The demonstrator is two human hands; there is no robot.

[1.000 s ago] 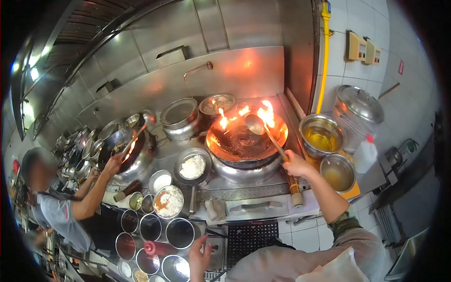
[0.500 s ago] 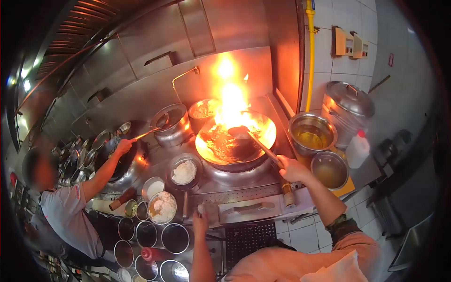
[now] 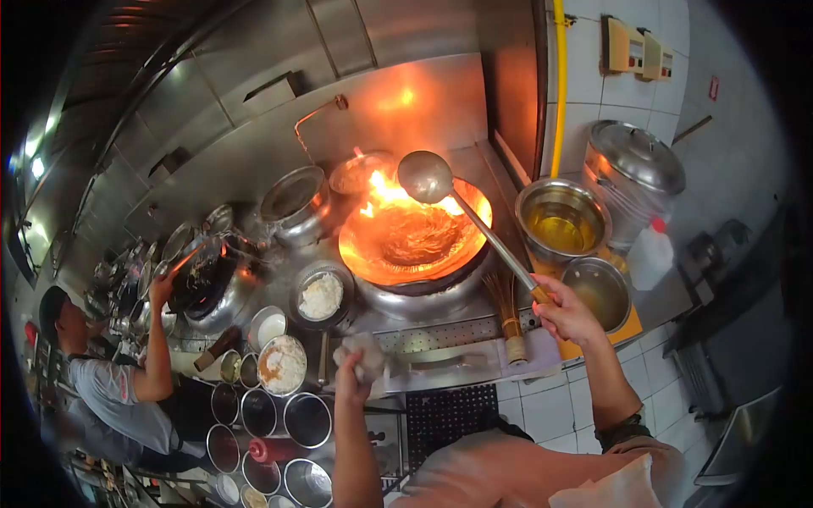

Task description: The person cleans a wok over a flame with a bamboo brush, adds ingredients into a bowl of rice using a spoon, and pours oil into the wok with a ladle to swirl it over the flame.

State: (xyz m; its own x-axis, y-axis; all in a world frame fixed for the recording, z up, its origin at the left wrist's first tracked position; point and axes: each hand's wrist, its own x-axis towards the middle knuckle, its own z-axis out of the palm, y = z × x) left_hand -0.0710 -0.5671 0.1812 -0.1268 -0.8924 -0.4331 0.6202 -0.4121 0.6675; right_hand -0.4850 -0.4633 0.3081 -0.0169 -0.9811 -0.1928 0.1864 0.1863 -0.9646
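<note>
My right hand (image 3: 565, 311) is closed around the handle of a ladle (image 3: 426, 177). The ladle's bowl is raised above the back of a large wok (image 3: 360, 258), where flames burn over bubbling contents. My left hand (image 3: 351, 383) is closed on a grey cloth (image 3: 366, 354) at the stove's front edge, apart from the wok. Beside the right forearm stands a metal pot of yellow oil (image 3: 559, 229), with a second pot of cloudy liquid (image 3: 596, 292) in front of it. A bamboo brush (image 3: 511, 326) leans between wok and ledge.
A co-worker (image 3: 127, 385) handles another wok (image 3: 203, 284) on the left. A pan of white powder (image 3: 322, 295) and a bowl of powder (image 3: 282, 365) sit left of my wok. Several metal canisters (image 3: 307, 421) stand below. A white jug (image 3: 650, 258) is at right.
My right hand has lifted the ladle up out of the wok and moved right. The tall flames have dropped low. My left hand has shifted slightly up with the cloth. The co-worker's arm has drawn back.
</note>
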